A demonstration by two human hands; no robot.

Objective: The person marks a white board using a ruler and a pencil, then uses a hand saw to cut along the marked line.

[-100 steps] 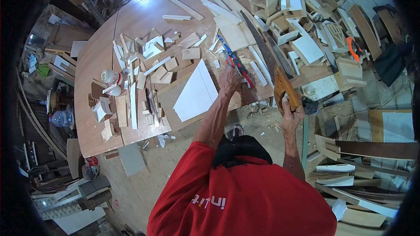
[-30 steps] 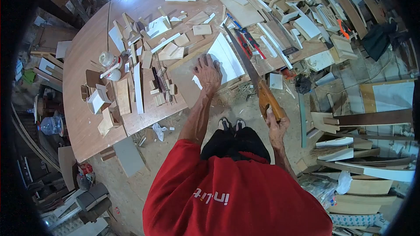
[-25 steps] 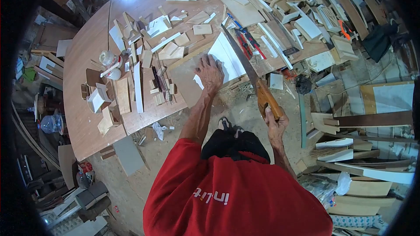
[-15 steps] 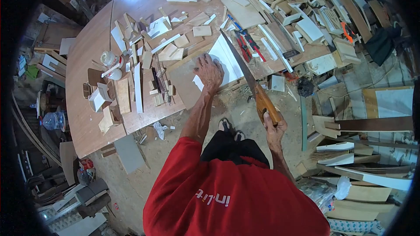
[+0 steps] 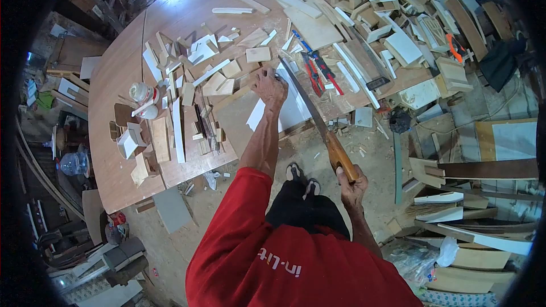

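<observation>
Head view: white panel (image 5: 294, 108) lies at the near edge of the worktable (image 5: 114, 165), partly over a brown board (image 5: 233, 120). Handsaw (image 5: 335, 153) slants along the panel's right side; whether its teeth touch cannot be told. Right hand (image 5: 354, 187) closes round the wooden handle. Left hand (image 5: 270, 86), fingers bent, sits over the panel's far end near the blade tip; whether it grips anything is unclear. Step in hand looks like setting saw to panel; next move probably calls for a steady panel and fingers clear of the teeth. Red-handled pliers (image 5: 313, 77) lie just right of the blade, possibly cramping it. Wood offcuts (image 5: 219, 85) crowd the left; a jar (image 5: 142, 92) stands farther off.
</observation>
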